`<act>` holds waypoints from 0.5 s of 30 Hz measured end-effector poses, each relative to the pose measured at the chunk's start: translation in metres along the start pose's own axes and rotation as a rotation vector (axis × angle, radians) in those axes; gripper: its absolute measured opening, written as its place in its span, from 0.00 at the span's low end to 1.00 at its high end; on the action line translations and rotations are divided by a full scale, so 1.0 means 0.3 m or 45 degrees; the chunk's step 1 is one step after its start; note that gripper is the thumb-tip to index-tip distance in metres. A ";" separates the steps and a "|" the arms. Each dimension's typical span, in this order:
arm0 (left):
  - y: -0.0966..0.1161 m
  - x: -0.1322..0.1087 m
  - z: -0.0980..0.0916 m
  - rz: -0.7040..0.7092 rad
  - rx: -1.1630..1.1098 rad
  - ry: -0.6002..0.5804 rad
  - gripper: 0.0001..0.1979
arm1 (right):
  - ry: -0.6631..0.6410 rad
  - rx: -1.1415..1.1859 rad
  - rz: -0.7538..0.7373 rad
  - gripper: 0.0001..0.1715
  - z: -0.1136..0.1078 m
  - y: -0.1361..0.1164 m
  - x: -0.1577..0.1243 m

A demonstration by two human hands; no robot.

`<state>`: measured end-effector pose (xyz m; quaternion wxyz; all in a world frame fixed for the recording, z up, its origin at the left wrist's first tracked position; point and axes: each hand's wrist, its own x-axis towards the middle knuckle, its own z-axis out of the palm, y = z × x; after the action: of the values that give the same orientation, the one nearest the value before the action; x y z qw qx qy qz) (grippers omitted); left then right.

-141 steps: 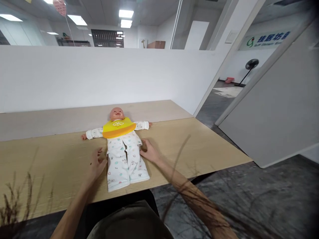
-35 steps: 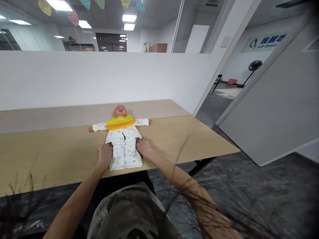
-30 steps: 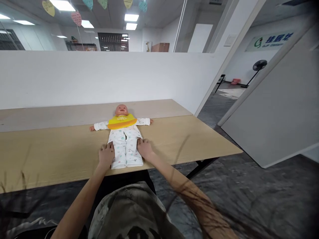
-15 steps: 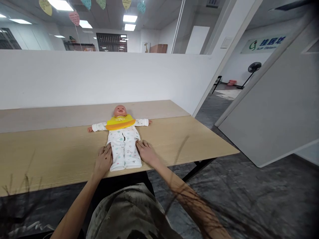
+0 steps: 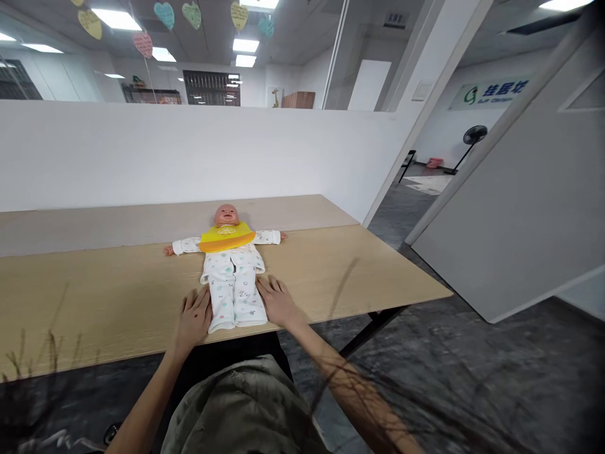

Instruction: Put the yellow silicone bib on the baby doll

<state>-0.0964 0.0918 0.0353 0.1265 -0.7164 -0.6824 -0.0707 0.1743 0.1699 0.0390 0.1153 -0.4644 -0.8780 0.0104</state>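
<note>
A baby doll [image 5: 227, 215] lies on its back on the wooden table, head away from me and arms stretched out to both sides. It wears a white patterned top, white patterned trousers [image 5: 244, 296] and a yellow bib [image 5: 226, 237] with an orange lower pocket. My left hand [image 5: 195, 315] rests flat on the table beside the left trouser leg, fingers extended. On the other side, my right hand [image 5: 277, 301] lies flat with its fingertips against the edge of the right trouser leg. Neither hand grips anything.
The wooden table [image 5: 340, 271] ends close in front of my body. A white half wall [image 5: 189, 151] with glass above stands behind it. To the right are a grey door [image 5: 510, 208] and an opening, with a black fan [image 5: 475, 134] beyond.
Both hands have slid slightly toward me along the trouser legs, away from the top's hem. The doll stays in place; the view has tilted up a little.
</note>
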 end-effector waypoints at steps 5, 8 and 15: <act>0.003 -0.188 0.036 0.054 0.002 0.125 0.27 | 0.057 0.028 0.060 0.32 0.008 -0.033 -0.136; -0.016 -0.258 0.076 0.086 -0.019 0.187 0.28 | 0.095 0.040 0.072 0.32 0.027 -0.038 -0.182; 0.042 -0.261 0.095 -0.041 -0.048 0.353 0.27 | 0.169 0.181 0.078 0.33 0.071 -0.013 -0.221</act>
<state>-0.0905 0.0241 -0.0145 0.2048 -0.6911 -0.6683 -0.1837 0.2026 0.1154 0.0058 0.2054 -0.4814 -0.8509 0.0453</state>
